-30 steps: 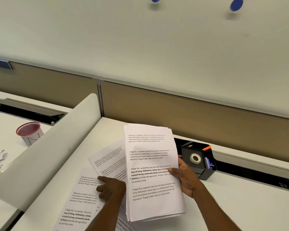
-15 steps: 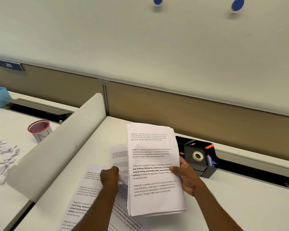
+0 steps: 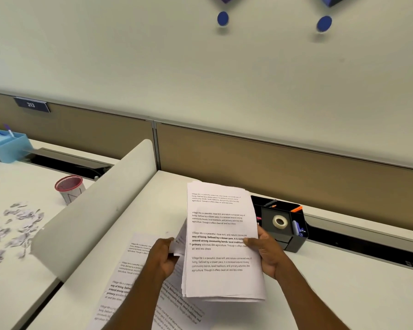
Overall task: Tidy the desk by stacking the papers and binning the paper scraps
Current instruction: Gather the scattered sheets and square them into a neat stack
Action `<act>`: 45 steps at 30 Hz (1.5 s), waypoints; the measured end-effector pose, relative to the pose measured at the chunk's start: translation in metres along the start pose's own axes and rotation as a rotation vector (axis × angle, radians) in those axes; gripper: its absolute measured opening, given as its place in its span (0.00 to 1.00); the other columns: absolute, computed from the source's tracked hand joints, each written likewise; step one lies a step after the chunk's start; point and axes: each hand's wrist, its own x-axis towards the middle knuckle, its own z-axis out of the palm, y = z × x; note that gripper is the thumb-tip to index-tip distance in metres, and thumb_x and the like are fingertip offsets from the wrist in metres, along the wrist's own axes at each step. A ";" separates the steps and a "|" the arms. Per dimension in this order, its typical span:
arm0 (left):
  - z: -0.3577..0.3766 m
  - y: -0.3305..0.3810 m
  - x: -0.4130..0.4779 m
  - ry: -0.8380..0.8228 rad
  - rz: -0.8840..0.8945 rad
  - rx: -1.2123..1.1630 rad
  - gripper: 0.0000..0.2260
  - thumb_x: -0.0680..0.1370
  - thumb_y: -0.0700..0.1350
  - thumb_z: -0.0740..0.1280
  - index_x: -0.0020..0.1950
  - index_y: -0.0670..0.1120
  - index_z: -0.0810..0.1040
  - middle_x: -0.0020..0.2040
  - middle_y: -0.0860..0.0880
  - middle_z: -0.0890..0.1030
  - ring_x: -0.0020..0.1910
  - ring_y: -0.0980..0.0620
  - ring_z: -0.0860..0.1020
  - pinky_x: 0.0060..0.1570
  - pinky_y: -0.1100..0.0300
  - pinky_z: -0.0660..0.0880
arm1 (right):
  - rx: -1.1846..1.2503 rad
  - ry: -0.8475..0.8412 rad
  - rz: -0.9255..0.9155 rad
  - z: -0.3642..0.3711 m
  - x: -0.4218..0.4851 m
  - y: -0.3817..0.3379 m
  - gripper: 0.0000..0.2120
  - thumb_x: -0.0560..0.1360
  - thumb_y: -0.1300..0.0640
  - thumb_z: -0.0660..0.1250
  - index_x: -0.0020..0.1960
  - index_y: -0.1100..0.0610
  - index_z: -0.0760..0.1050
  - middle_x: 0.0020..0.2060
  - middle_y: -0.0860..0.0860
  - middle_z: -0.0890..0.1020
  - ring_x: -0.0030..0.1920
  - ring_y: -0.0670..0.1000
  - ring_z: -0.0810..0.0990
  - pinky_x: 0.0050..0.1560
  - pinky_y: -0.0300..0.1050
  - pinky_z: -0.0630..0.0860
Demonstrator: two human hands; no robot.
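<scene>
**Loose sheet lifted from desk to stack**

The left hand (image 3: 163, 254), down on the white desk (image 3: 343, 282) a second earlier, had raised a printed white sheet (image 3: 180, 239), pinching it beside the thick white paper stack (image 3: 221, 246) gripped above the desk by the right hand (image 3: 266, 252). Its top page began "Village life is a peaceful". Bare desk lay rightward; torn pale paper scraps (image 3: 14, 222) lay beyond the curved white divider (image 3: 100, 206). A blue plate (image 3: 31, 105) read "213".

the stack of papers (image 3: 221, 248) is thin matt white printed paper, as are the loose sheets (image 3: 131, 265), and the paper scraps (image 3: 17, 225) look torn and rough-edged. the desk (image 3: 343, 289) is smooth matt white, the organiser (image 3: 299, 238) smooth black plastic, the cup (image 3: 69, 189) red wire mesh, the partition (image 3: 284, 172) tan cloth.
</scene>
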 end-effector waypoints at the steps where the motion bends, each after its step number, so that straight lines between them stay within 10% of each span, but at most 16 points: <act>1: 0.003 0.000 -0.007 -0.026 0.010 -0.013 0.14 0.72 0.27 0.59 0.56 0.27 0.76 0.52 0.30 0.81 0.45 0.37 0.80 0.40 0.50 0.82 | -0.005 0.018 0.006 -0.001 -0.002 0.000 0.28 0.68 0.71 0.69 0.66 0.59 0.72 0.58 0.63 0.81 0.57 0.68 0.80 0.57 0.70 0.75; 19: 0.027 -0.003 -0.043 -0.392 0.008 -0.108 0.31 0.67 0.28 0.46 0.60 0.39 0.79 0.50 0.35 0.82 0.44 0.34 0.81 0.41 0.46 0.80 | 0.027 0.002 0.007 -0.007 -0.015 -0.007 0.22 0.73 0.72 0.63 0.64 0.57 0.73 0.57 0.63 0.82 0.56 0.68 0.80 0.55 0.68 0.76; 25: 0.028 0.003 -0.050 -0.491 0.072 0.114 0.29 0.66 0.37 0.73 0.67 0.37 0.72 0.63 0.27 0.73 0.58 0.29 0.73 0.63 0.27 0.63 | -0.006 -0.037 -0.037 -0.005 -0.019 -0.011 0.28 0.65 0.69 0.69 0.64 0.58 0.73 0.57 0.63 0.81 0.56 0.67 0.80 0.53 0.64 0.78; 35: 0.051 0.014 -0.063 -0.427 0.121 0.156 0.17 0.78 0.44 0.56 0.58 0.36 0.78 0.51 0.34 0.82 0.46 0.36 0.82 0.47 0.47 0.79 | -0.067 0.077 -0.102 -0.003 -0.019 -0.019 0.22 0.72 0.75 0.63 0.62 0.59 0.74 0.53 0.60 0.84 0.50 0.63 0.83 0.47 0.56 0.81; 38: 0.058 0.015 -0.064 -0.440 0.205 0.273 0.19 0.76 0.48 0.68 0.63 0.39 0.77 0.58 0.36 0.81 0.56 0.35 0.80 0.58 0.41 0.76 | -0.093 0.104 -0.150 -0.002 -0.020 -0.019 0.23 0.71 0.75 0.64 0.62 0.59 0.73 0.52 0.59 0.84 0.48 0.61 0.84 0.43 0.53 0.81; 45: 0.066 0.014 -0.061 -0.375 0.399 0.356 0.22 0.64 0.36 0.72 0.58 0.38 0.77 0.51 0.39 0.85 0.47 0.37 0.84 0.42 0.49 0.81 | -0.129 0.104 -0.193 0.002 -0.022 -0.024 0.22 0.69 0.71 0.69 0.61 0.59 0.74 0.52 0.59 0.84 0.49 0.61 0.84 0.42 0.51 0.81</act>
